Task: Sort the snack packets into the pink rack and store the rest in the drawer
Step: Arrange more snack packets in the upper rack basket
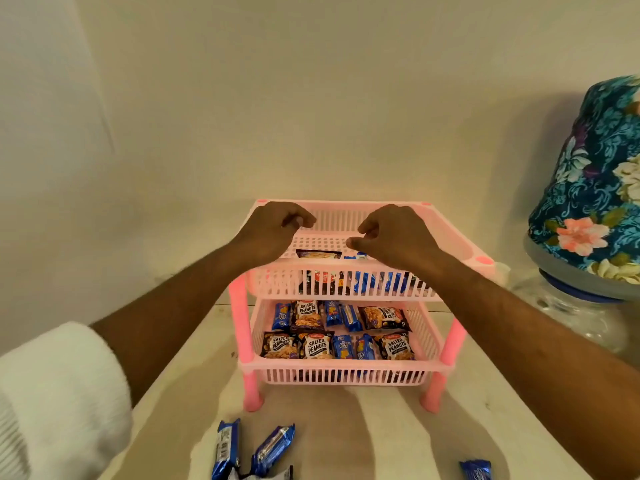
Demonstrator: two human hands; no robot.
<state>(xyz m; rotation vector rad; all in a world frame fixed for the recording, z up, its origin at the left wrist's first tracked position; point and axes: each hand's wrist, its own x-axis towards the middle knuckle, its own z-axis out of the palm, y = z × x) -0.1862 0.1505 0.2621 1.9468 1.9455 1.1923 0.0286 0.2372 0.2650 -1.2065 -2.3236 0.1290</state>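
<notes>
A pink two-tier rack (346,374) stands on the white table. Its lower tier holds several salted peanut packets (316,346) and blue biscuit packets (351,317). The upper tier (332,287) holds a few packets near its front, among them a peanut packet (318,254). My left hand (273,230) and my right hand (394,233) hover above the upper tier with fingers curled, and nothing shows in either. Loose blue packets lie at the table's near edge: two on the left (227,448) (273,448) and one on the right (476,470).
A big water jar (575,306) with a blue floral cloth cover (599,174) stands to the right of the rack. A plain wall rises close behind the rack. The table's left edge runs diagonally beside my left forearm.
</notes>
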